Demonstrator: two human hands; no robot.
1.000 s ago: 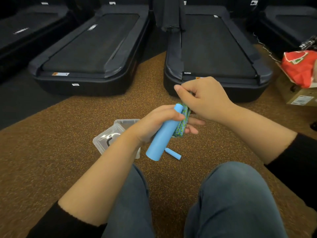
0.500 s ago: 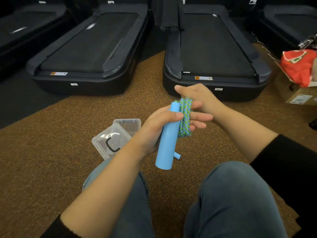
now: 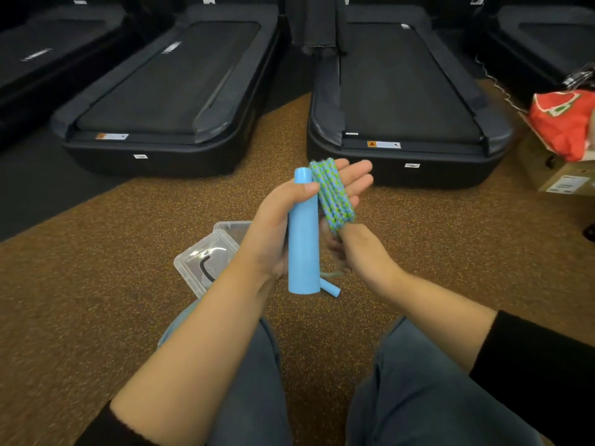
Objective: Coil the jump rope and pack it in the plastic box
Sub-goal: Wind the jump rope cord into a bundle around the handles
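Clear plastic box [image 3: 206, 262] sits on the speckled brown carpet [image 3: 96, 284], low and left of the hands, its lid [image 3: 235, 227] tilted at the far corner; a black curved mark shows through the plastic, and the left forearm hides the box's right edge. Left hand [image 3: 273, 233] is wrapped around a light blue foam handle [image 3: 303, 235], held upright, thumb pressed across the handle near its top, fingers spread out flat behind it. Blue and green braided rope [image 3: 331, 194] lies in several tight parallel loops just right of the handle, draped over those flat left fingers [image 3: 354, 178] and running from the fingertips down toward the palm. Rope is in the air above the carpet, not in the box. Second blue handle [image 3: 330, 288] pokes out low behind the first, only its end visible, near the carpet between the knees. Right hand [image 3: 357, 249] comes in from the right, below the coil, back of the hand up, fingers curled at the coil's lower end; that part is blurred, so cannot tell how firmly it pinches the rope. Both sleeves black, jeans [image 3: 418, 381] at the bottom. Black treadmills [image 3: 167, 91] line the far side. Red bag [image 3: 566, 123] on a cardboard box [image 3: 560, 178] at the far right.
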